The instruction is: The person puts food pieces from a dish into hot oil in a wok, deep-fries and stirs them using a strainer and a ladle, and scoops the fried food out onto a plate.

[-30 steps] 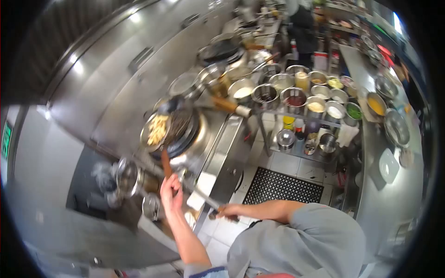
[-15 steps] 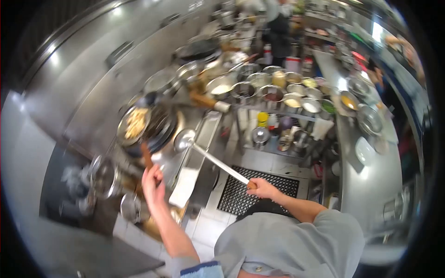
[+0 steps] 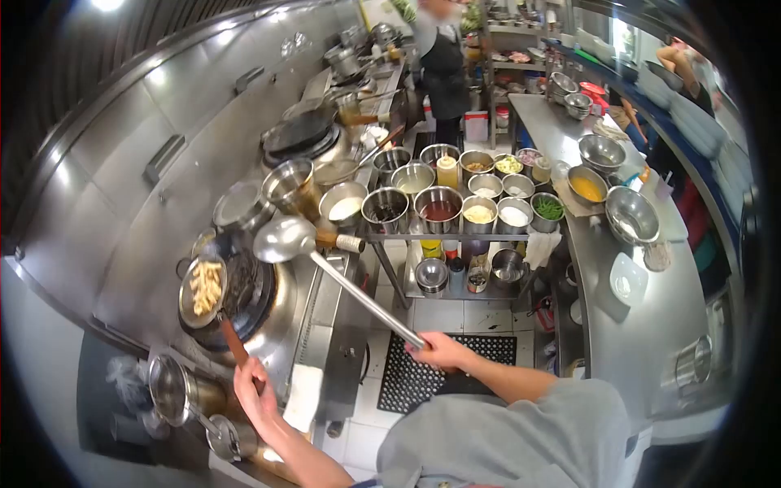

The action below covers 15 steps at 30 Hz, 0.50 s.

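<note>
My left hand (image 3: 255, 392) is closed around the brown wooden handle of a round strainer (image 3: 233, 342). Pale golden fried pieces (image 3: 206, 286) lie in it, above the left side of a dark wok (image 3: 254, 285) on the stove. In my right hand (image 3: 443, 352) is the end of a long-handled metal ladle (image 3: 366, 298). Its bowl hangs in the air right of the wok, in front of the pots; whether anything is in the bowl cannot be made out.
Several metal pots of sauces and ingredients (image 3: 439, 210) stand on a rack ahead. Lidded pots (image 3: 168, 390) are at lower left. A steel counter (image 3: 651, 333) with bowls runs along the right. Another person in a dark apron (image 3: 443, 73) stands at the back.
My view has tilted up and steadied. The ladle's bowl has risen from near the stove top and looks larger. The strainer stays over the wok's left side.
</note>
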Tool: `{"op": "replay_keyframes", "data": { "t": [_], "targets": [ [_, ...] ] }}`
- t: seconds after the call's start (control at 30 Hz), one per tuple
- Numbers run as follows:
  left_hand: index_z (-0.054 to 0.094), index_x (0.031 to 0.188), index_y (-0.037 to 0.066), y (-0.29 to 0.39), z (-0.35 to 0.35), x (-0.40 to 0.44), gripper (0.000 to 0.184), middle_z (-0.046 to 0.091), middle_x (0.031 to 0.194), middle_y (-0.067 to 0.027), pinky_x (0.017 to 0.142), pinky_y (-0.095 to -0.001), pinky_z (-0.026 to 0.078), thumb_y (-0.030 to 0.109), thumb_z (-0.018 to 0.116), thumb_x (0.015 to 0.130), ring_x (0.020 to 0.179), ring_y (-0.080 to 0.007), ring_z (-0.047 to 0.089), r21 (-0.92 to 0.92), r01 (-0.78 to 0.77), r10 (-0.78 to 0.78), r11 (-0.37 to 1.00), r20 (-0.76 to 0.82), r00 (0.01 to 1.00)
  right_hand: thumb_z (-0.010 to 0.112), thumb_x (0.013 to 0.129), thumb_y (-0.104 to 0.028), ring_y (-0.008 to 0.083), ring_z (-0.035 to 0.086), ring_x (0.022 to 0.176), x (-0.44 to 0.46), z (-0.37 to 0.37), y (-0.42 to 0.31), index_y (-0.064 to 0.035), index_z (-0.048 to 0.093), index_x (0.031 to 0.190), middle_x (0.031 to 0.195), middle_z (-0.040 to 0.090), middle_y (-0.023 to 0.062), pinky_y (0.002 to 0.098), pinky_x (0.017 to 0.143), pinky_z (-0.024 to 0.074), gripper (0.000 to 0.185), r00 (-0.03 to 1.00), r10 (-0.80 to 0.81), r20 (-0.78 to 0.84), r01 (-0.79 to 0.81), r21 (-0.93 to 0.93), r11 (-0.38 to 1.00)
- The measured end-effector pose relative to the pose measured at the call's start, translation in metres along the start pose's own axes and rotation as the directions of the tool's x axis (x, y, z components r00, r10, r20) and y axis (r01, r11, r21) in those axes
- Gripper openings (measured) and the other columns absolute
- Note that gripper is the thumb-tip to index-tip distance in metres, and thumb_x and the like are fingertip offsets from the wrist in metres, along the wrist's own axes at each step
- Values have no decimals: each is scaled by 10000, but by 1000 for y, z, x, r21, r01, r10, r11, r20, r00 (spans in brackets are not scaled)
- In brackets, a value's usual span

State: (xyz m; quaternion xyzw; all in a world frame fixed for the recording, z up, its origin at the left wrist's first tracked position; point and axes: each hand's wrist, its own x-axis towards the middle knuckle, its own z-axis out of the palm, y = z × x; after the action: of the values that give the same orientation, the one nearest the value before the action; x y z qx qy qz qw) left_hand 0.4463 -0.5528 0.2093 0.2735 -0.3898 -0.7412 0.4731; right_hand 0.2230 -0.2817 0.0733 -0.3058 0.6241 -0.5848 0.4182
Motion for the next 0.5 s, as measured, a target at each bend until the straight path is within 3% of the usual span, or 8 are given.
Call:
{"op": "replay_keyframes", "data": {
  "t": [0.07, 0.13, 0.2, 0.27, 0.4, 0.5],
  "targets": [
    [479, 882, -6, 3, 11, 2, 106, 454, 680, 0, 454, -184, 317, -21, 567, 825, 551, -53, 393, 37, -65, 65, 997, -1, 998, 656, 830, -209, 58, 439, 478, 19, -1, -28, -60, 554, 1012, 644, 494, -16, 229, 393, 355, 256, 999, -7, 44, 9, -47, 999],
    [483, 871, 0, 6, -22, 14, 100, 442, 661, 7, 443, -177, 313, -26, 566, 823, 537, -52, 389, -24, 24, -23, 999, 35, 999, 635, 861, -211, 46, 410, 463, 44, -20, -44, -66, 534, 1076, 614, 481, -27, 220, 386, 363, 278, 997, -62, 45, 67, -94, 993],
    [488, 877, -1, -20, -9, 41, 104, 443, 666, 7, 438, -168, 316, -36, 568, 821, 530, -50, 390, -56, 145, -140, 988, 87, 986, 637, 865, -217, 57, 420, 427, 48, -31, -60, -42, 523, 1048, 623, 482, -16, 231, 360, 356, 278, 991, -107, 81, 110, -45, 993],
    [494, 899, -8, -13, -6, 23, 119, 457, 696, 0, 438, -156, 327, -50, 571, 818, 528, -48, 398, -78, 105, -109, 991, -45, 993, 639, 864, -208, 64, 426, 403, 71, -22, -68, -29, 514, 1037, 625, 483, -8, 238, 354, 357, 278, 976, -118, 185, 123, -15, 992],
    [487, 847, -52, -13, 18, 12, 42, 504, 764, -65, 486, -178, 412, -54, 529, 852, 578, -84, 462, -80, 48, -56, 996, -96, 994, 637, 866, -204, 71, 439, 390, 100, -14, -81, -15, 503, 1038, 613, 476, -8, 240, 355, 359, 288, 958, -142, 250, 136, 44, 990],
    [480, 883, -64, -9, 25, 15, 67, 521, 801, -80, 484, -181, 418, -45, 536, 853, 580, -88, 466, -27, 49, -53, 998, -166, 985, 637, 867, -210, 69, 445, 402, 120, 4, -86, -30, 505, 1052, 611, 468, -10, 241, 366, 369, 290, 952, -161, 260, 158, 31, 987]
  ]
}}
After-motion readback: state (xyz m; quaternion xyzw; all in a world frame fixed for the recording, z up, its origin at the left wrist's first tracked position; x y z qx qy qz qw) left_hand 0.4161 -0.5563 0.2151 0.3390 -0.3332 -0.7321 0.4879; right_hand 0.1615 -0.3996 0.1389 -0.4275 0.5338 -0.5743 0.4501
